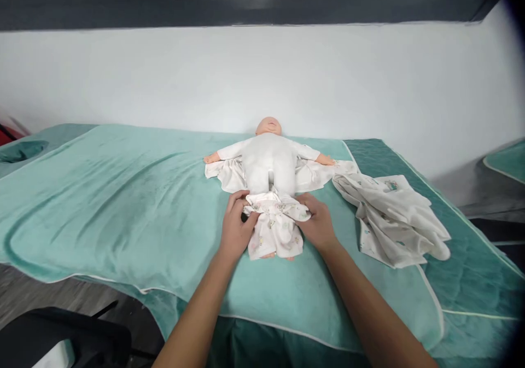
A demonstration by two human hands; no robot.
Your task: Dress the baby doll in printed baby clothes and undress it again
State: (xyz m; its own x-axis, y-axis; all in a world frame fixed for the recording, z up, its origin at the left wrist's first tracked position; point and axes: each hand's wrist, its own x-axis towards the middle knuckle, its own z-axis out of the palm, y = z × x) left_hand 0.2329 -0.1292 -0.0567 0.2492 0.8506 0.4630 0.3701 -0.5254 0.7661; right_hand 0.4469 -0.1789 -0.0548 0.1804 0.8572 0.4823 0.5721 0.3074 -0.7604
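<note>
A baby doll (pixel 268 160) with a white cloth body lies on its back, arms spread out to both sides. Printed white baby pants (pixel 275 237) cover its lower legs, and the tips of its feet show at the hems. My left hand (pixel 238 223) pinches the waistband at its left side. At the right side of the same waistband, my right hand (pixel 318 220) is closed on the cloth. Beneath the doll's arms and back a printed white garment (pixel 315 176) is spread out; its middle is hidden by the body.
The doll rests on a green blanket (pixel 143 193) over a bed. A crumpled white printed cloth (pixel 397 220) lies to the right. Behind stands a white wall (pixel 164 78), with a dark beam (pixel 287 1) above. A black chair (pixel 69 335) is at the lower left.
</note>
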